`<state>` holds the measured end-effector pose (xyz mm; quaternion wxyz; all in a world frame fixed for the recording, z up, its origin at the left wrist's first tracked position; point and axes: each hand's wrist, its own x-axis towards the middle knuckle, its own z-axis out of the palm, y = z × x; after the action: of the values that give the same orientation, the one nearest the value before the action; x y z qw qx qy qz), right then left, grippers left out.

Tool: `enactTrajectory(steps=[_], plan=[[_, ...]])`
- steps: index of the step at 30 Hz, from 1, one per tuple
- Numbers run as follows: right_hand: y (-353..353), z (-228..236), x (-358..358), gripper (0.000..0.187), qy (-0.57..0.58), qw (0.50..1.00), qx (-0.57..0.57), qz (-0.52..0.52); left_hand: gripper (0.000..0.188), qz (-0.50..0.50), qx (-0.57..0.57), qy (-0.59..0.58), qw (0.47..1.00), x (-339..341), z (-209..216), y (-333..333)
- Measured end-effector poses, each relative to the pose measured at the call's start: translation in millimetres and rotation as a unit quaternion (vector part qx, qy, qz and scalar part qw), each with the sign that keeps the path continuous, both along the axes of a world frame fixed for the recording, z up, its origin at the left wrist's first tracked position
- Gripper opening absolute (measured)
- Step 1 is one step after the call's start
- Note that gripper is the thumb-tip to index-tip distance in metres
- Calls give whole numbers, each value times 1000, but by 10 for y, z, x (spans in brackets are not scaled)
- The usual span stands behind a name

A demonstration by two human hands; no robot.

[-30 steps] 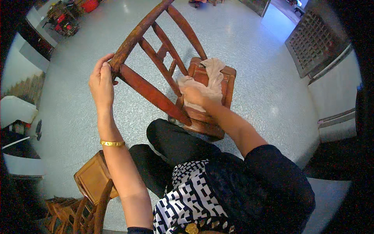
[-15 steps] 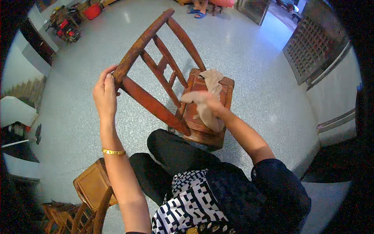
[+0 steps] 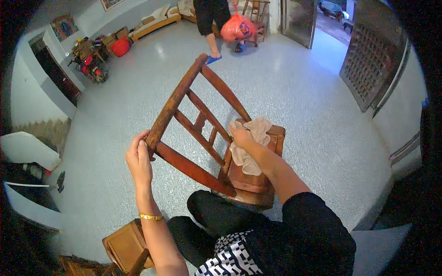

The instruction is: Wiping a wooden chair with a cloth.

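Note:
A reddish-brown wooden chair stands before me, its backrest toward my left and its square seat to the right. My left hand grips the near end of the worn top rail, fingers wrapped round it; a gold bracelet circles that wrist. On the seat, close to the foot of the backrest, my right hand is closed on a thin beige cloth. Part of the cloth spreads over the seat's far side and part trails toward me. The fingertips of the right hand are partly hidden in its folds.
A second wooden chair stands at lower left beside my left forearm. Across the room walks a person in blue slippers, with a red plastic bag. A lattice door stands at right; a red basin sits far left.
My right hand has moved with the cloth across the seat toward its far side by the backrest. My left hand keeps its hold. The view has tilted up, showing more of the other person.

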<state>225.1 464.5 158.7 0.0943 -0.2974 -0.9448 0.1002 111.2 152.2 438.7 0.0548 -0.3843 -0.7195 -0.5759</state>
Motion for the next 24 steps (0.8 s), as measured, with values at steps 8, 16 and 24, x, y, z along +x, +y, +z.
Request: enactTrajectory(steps=[8,16,24], plan=[[-211,-59,405,46,-28,998,17,-58,29,10,-12,-15,1000,-39,-7,-6],[-616,139,992,37,-184,977,-101,44,28,26,-103,14,994,-82,12,-49],[-553,1956,1179,49,375,648,-632,198,44,31,-313,196,929,-68,371,141]])
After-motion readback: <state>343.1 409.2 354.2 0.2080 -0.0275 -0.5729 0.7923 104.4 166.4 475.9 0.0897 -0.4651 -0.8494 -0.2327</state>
